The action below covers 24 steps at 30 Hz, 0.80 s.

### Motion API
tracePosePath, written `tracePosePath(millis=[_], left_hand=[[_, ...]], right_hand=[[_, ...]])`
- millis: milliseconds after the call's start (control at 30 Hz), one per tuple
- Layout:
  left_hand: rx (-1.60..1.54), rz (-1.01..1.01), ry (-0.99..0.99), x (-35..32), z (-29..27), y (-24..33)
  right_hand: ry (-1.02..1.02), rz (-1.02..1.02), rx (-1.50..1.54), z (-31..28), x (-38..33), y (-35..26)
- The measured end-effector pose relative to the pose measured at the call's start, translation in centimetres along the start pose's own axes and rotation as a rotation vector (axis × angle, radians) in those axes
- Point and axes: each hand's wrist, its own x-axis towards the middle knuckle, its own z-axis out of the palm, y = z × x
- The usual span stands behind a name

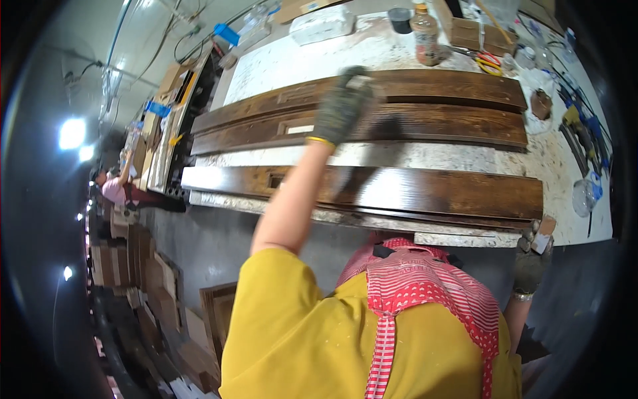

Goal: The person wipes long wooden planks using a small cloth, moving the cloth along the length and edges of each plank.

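My left hand (pixel 342 108), in a dark green mottled glove with a yellow cuff, is above the two far dark brown wooden boards (pixel 458 123). It looks closed around something small and pale, blurred by motion. Nearer me, a third brown board (pixel 438 189) lies along the table's front edge, with a small rectangular cutout. At the table's right front corner my right hand (pixel 533 266), also gloved, is closed on a small brown and white block (pixel 545 234).
Along the far side of the worktable (pixel 266 70) are a white foam block (pixel 322 26), a dark cup (pixel 400 21), a bottle (pixel 425 40) and yellow-handled scissors (pixel 488 63). Tools (pixel 578 136) lie at the right. A co-worker (pixel 116 189) stands far left; panels (pixel 159 286) lean below.
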Motion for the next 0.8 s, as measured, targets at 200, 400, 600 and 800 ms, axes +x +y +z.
tracePosePath(millis=[200, 400, 600, 800], left_hand=[[0.861, -0.032, 0.047, -4.2, -19.6, -12.4], [0.967, -0.028, -0.339, -3.9, -14.5, -15.6], [0.664, -0.033, -0.373, -4.1, -12.4, -13.4], [0.714, 0.607, -0.498, -9.0, -8.1, -9.8]], right_hand=[[-0.11, 0.098, 0.07, 4.9, 4.5, 5.2], [0.001, 0.143, 0.043, 8.7, 5.3, 11.1], [0.068, 0.114, -0.138, 12.3, 5.6, 14.7], [0.044, -0.015, -0.188, 7.2, 10.0, 13.5]])
